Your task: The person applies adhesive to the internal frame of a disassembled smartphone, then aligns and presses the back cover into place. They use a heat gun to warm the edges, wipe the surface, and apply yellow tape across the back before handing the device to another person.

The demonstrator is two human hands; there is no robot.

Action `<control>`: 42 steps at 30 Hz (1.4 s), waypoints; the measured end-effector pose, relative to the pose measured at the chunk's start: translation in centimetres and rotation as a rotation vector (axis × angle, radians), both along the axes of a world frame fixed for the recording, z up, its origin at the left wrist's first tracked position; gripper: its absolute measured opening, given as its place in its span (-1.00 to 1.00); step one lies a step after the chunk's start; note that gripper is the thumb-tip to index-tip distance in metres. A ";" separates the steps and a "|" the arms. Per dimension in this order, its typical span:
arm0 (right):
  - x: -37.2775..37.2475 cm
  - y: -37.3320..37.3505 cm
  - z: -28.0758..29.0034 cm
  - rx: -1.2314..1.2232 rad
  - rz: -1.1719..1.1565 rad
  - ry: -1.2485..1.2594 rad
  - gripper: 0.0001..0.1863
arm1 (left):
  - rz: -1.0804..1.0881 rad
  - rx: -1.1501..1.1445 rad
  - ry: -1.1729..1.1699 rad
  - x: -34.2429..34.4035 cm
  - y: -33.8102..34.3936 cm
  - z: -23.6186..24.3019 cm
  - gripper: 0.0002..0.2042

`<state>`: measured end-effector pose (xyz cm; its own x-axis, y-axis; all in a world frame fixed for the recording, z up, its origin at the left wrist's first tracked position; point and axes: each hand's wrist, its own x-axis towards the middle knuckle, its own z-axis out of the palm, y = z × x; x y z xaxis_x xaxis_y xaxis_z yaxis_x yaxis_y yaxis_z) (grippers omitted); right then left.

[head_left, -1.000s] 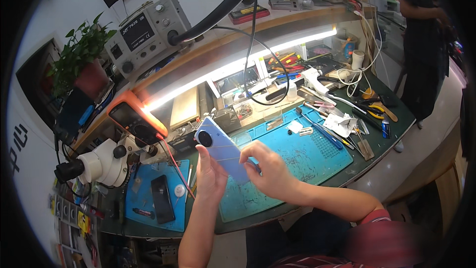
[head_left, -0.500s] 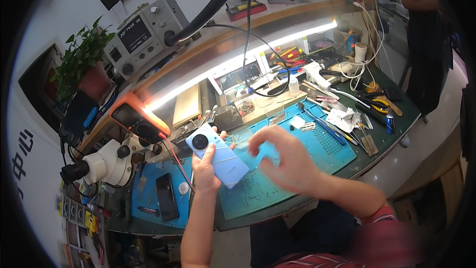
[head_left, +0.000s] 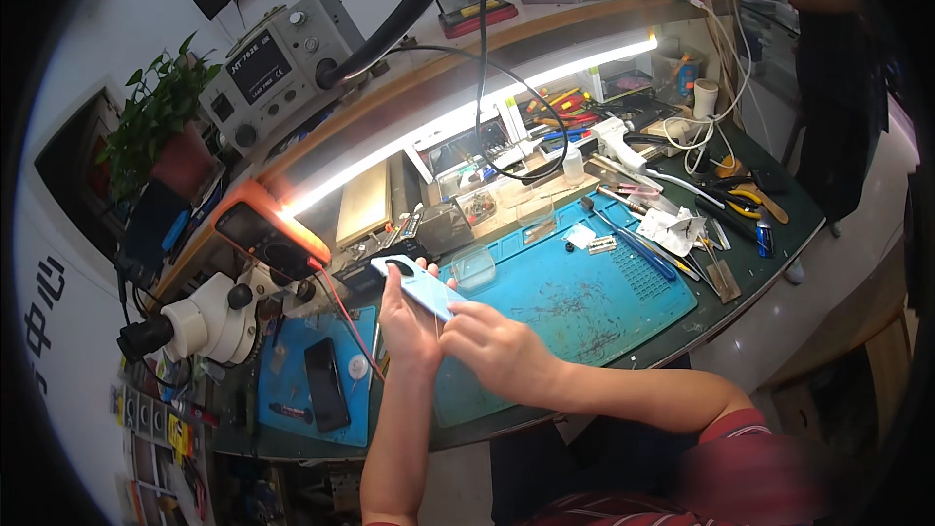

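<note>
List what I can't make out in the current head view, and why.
- Head view: the front of the blue phone, turned away behind its own back.
- Head view: whether the right hand pinches anything at the phone's near end; its curled fingers cover the spot.
- Head view: the co-worker's head, cut off by the top edge.
- Head view: what the black bit on the large blue mat is; too small.

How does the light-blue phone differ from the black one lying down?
The light-blue phone is held tilted in the left hand; the black phone lies flat on a blue mat.
The light-blue phone shows a dark camera area; the black phone shows a dark face.
Both are rectangular slabs.
</note>
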<state>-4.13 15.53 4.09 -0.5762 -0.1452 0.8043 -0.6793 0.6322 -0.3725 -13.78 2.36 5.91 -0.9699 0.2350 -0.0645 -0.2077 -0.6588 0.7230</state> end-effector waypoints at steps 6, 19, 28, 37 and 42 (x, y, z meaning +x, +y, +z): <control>-0.6 1.8 2.3 -0.700 0.391 -0.590 -0.89 | -0.100 0.177 0.053 -0.3 -1.9 -2.3 -0.51; -0.2 5.4 2.9 -0.702 0.458 -0.590 -0.59 | 0.042 -0.105 0.198 0.4 -2.6 0.0 -0.60; 3.2 -1.2 0.6 0.229 -0.132 -0.073 -0.65 | 0.398 -0.083 0.351 0.7 0.7 0.8 -0.70; 0.2 2.3 2.7 -0.510 0.218 -0.166 -0.61 | 0.184 -0.032 0.397 1.1 -1.3 0.6 -0.61; 0.9 3.2 3.3 -0.634 0.346 -0.315 -0.64 | 0.074 -0.005 0.438 1.2 -1.8 0.0 -0.59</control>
<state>-3.24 18.77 7.41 -0.7965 0.0740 0.6001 -0.6014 0.0065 -0.7989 -12.59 0.53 5.93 -0.9203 0.1646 0.3550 0.1662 -0.6570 0.7354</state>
